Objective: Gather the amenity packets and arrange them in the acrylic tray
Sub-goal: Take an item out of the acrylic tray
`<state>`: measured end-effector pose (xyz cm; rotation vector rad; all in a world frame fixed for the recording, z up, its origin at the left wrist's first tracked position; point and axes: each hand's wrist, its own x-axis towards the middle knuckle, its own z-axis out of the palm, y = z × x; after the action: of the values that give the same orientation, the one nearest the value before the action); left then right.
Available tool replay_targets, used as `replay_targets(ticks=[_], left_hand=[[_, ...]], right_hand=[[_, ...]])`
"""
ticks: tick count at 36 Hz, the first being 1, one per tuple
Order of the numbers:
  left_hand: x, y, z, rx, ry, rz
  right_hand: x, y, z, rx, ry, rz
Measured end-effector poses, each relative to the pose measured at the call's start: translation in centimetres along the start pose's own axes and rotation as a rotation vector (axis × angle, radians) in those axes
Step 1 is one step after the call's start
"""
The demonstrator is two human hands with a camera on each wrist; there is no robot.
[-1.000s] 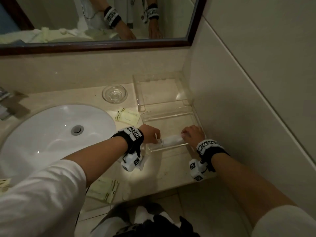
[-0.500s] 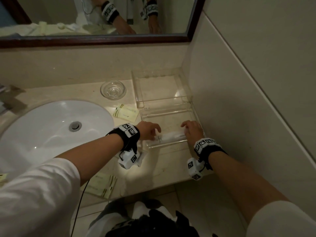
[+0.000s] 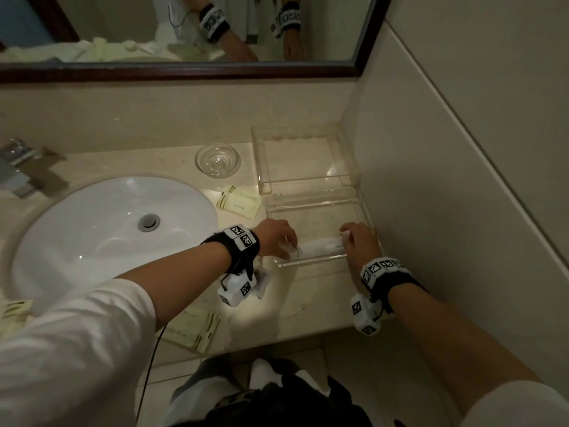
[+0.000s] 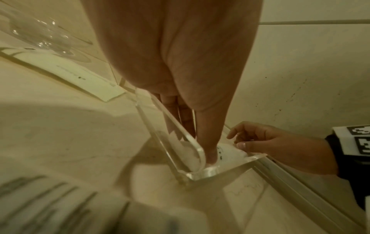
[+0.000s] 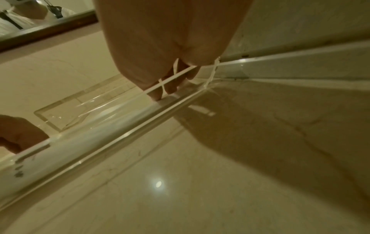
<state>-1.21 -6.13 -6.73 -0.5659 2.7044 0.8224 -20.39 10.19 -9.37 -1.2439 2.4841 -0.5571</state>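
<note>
A long white packet [image 3: 320,249] lies inside the near acrylic tray [image 3: 311,263], along its front wall. My left hand [image 3: 277,238] pinches the packet's left end between thumb and fingers, which reach down over the tray's corner [image 4: 200,172]. At the right end my right hand [image 3: 358,241] pinches the packet, fingertips [image 5: 158,96] down on it inside the tray. In the right wrist view the packet [image 5: 80,142] shows through the clear wall. A yellow-green packet [image 3: 238,201] lies left of the tray, and more packets [image 3: 192,329] sit at the counter's front edge.
A second acrylic tray [image 3: 261,161] stands behind the near one, against the right wall. A glass dish [image 3: 218,160] sits left of it. The white sink [image 3: 114,238] and faucet [image 3: 15,167] fill the left. Another packet [image 3: 14,312] lies at the far left.
Both hands have stayed at the packet's ends and settled it a little lower, against the near tray's front wall. The head view has shifted slightly.
</note>
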Motion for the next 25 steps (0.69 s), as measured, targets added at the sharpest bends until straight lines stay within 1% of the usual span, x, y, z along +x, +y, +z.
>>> replay_targets(ticks=[3,6,9,12,14,16,18,20,22,25], left_hand=[[-0.2,-0.2,0.0,0.024,-0.006,0.012],[-0.3,-0.2,0.1,0.044,-0.002,0.026],[-0.3,-0.3,0.3,0.059,0.005,0.041],[-0.5,-0.6,0.4,0.010,0.063,0.079],[-0.9,-1.0,0.1,-0.070,0.136,0.099],[-1.6,-1.6,-0.6,-0.143,0.235,0.106],[-2.5,-2.2,-1.4,-0.212,0.343,0.096],[-3.3,-2.8,-2.2,-0.274,0.418,0.035],[-4.2,-3.8,-2.9,-0.328,0.422,-0.085],[-5.6,-5.7,-3.4,-0.314,0.335,-0.251]], right_hand=[[0.1,-0.3,-0.1,0.010,0.025,0.026],[0.0,-0.6,-0.1,-0.074,-0.006,0.029],[-0.1,-0.6,-0.1,-0.072,0.002,0.038],[0.0,-0.7,-0.2,-0.082,-0.028,0.064],[0.0,-1.0,-0.4,-0.139,-0.037,0.038],[0.1,-1.8,-0.8,-0.192,-0.001,-0.035],[0.2,-3.2,-1.2,-0.212,0.040,-0.152],[0.3,-5.0,-1.4,-0.226,0.062,-0.296],[0.3,-7.2,-1.3,-0.230,0.063,-0.439],[-0.1,-10.4,-0.3,-0.258,0.060,-0.633]])
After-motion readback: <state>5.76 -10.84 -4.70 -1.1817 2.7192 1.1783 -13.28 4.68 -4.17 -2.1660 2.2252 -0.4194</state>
